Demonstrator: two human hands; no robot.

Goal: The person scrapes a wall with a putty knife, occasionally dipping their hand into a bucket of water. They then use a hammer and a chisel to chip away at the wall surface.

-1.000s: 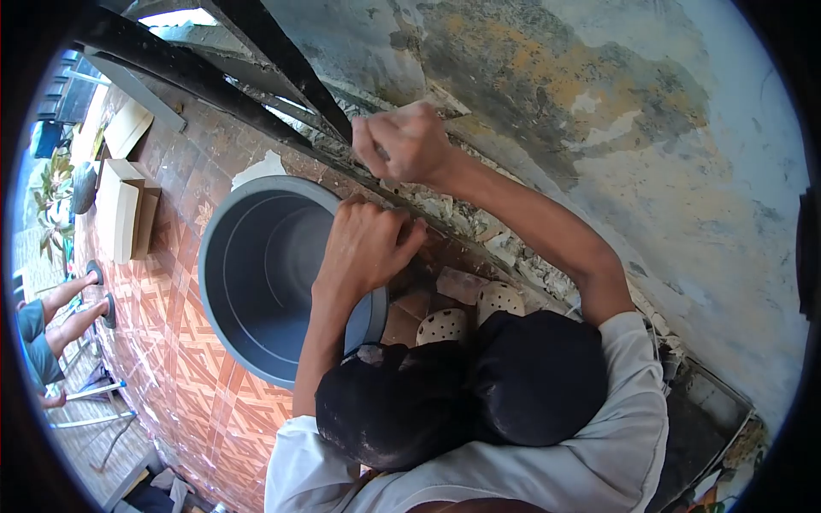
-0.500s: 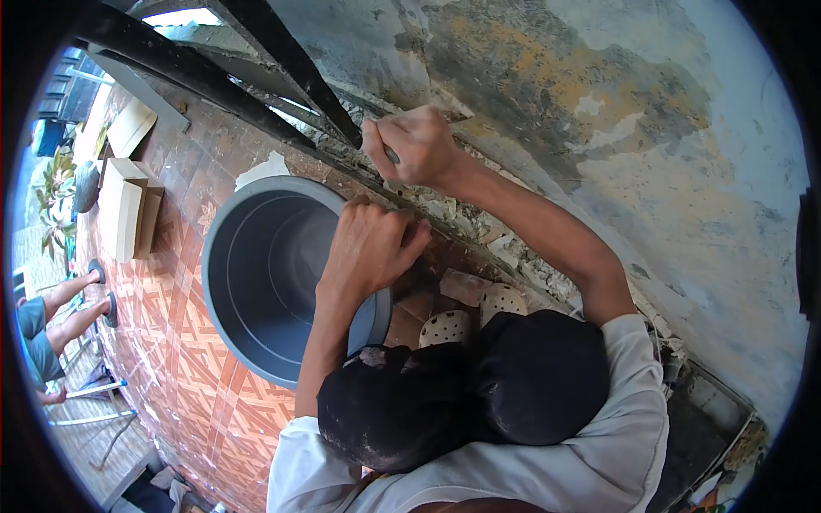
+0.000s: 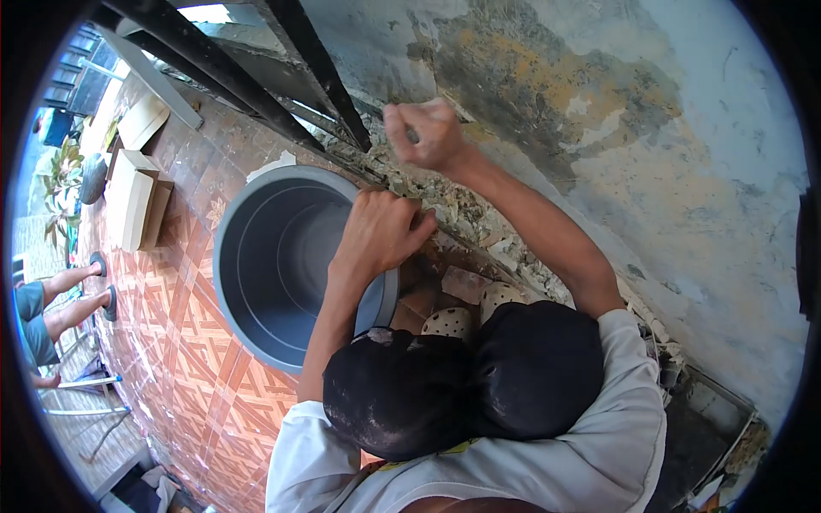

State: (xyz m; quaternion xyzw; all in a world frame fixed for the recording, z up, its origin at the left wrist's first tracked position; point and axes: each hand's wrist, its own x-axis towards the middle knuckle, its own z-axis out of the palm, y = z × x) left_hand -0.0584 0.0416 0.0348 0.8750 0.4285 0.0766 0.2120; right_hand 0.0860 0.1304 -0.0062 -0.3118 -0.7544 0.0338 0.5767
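Note:
My left hand (image 3: 380, 227) is closed at the right rim of a large grey tub (image 3: 286, 265), its fingers curled down over the edge of the rubble strip. Whatever lies under those fingers is hidden. Up and to the right, my right hand (image 3: 428, 134) is a fist around a small dark object, of which only an end shows between the fingers. That fist hangs over broken masonry (image 3: 462, 209) at the foot of the wall (image 3: 684, 222), close to a black metal post (image 3: 329, 77).
Patterned floor tiles (image 3: 201, 342) lie left of the tub, with a cardboard box (image 3: 132, 201) beyond. Another person's legs (image 3: 73, 299) are at the far left. A brick piece (image 3: 464, 285) lies before my speckled shoes (image 3: 449, 323). Black metal bars (image 3: 214, 73) slant across the top left.
The view has shifted a little, and the tub and post appear further right. My right hand has moved slightly away from the post's foot. Both hands remain closed.

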